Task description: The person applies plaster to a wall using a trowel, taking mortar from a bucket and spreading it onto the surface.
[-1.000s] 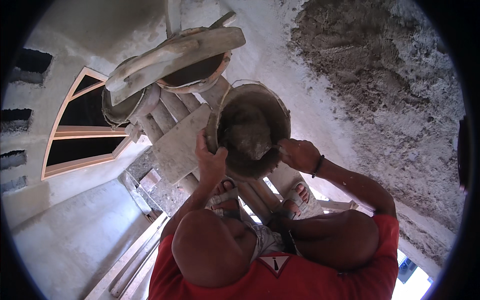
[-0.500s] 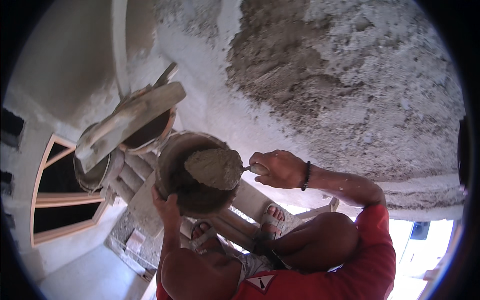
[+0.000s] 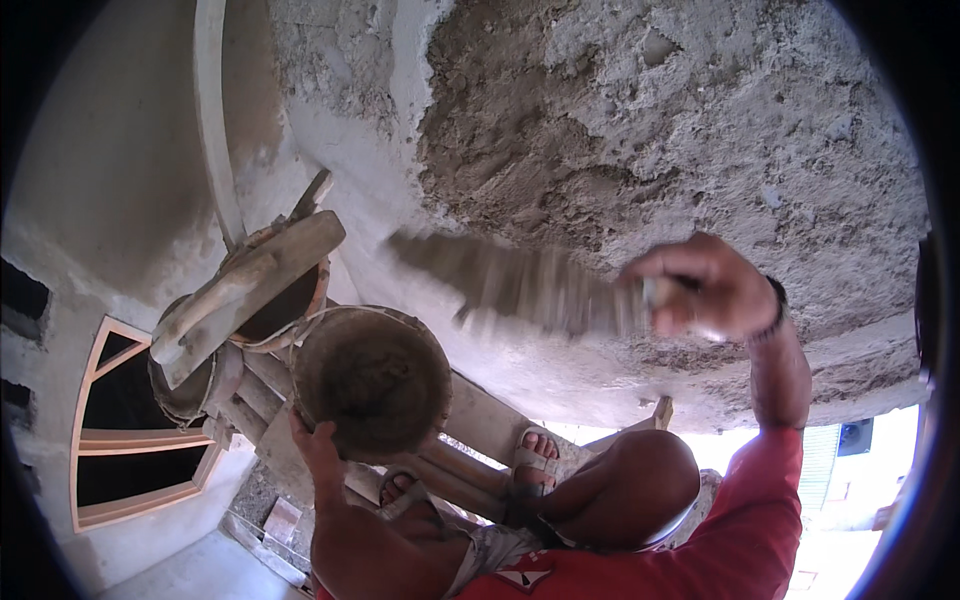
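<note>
The right hand (image 3: 705, 290), at right of centre, is closed on a blurred trowel (image 3: 520, 285) against the rough ceiling (image 3: 700, 130), only partly plastered. The left hand (image 3: 318, 445) grips the mortar pan (image 3: 370, 380), lower centre.

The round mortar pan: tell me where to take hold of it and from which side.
Grip the round mortar pan at its rim, from below on the person's side. It sits tilted with its open face up, so the near lower edge is the free part; the left hand already clasps it there. The far side crowds against wooden planks.
</note>
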Demonstrator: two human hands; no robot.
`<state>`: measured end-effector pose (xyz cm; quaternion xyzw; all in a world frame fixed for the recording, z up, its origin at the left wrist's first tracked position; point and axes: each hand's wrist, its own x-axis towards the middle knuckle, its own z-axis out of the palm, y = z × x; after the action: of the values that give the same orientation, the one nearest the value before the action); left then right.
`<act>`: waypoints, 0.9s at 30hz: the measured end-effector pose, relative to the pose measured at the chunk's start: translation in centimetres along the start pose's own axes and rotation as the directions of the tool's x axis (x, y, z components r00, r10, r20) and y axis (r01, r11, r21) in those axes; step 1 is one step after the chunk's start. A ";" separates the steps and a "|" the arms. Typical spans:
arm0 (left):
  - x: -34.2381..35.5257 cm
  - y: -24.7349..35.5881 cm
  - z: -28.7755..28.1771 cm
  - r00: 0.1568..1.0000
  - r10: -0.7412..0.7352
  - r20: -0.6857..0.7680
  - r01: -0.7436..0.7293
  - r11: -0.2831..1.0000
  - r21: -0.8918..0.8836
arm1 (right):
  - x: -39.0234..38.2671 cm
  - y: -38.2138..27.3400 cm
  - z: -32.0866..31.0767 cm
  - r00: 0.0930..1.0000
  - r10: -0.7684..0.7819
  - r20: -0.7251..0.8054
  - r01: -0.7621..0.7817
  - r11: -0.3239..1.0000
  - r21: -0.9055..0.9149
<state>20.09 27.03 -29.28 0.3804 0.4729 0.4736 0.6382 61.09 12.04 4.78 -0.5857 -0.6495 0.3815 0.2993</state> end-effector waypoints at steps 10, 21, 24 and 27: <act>-0.2 -0.7 1.4 0.999 -0.043 0.004 0.043 0.999 0.015 | -9.4 -4.1 -12.5 0.695 -0.046 -0.718 -0.521 0.656 -0.547; -2.3 0.3 4.0 1.000 0.022 0.007 -0.023 0.995 0.097 | 3.7 11.3 11.3 0.946 0.159 0.281 0.136 0.592 -0.794; -2.7 0.0 3.8 0.992 0.123 0.040 -0.129 0.970 0.209 | 8.1 10.1 15.7 0.956 0.196 0.217 0.130 0.380 -0.916; -2.9 -0.1 3.8 0.985 0.152 0.081 -0.169 0.940 0.297 | 11.2 11.2 18.4 0.972 0.122 0.203 0.160 0.289 -0.944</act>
<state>23.49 24.04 -27.69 0.5243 0.4891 0.4348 0.5448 50.13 20.75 -15.12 -0.5904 -0.7857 -0.0186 -0.1837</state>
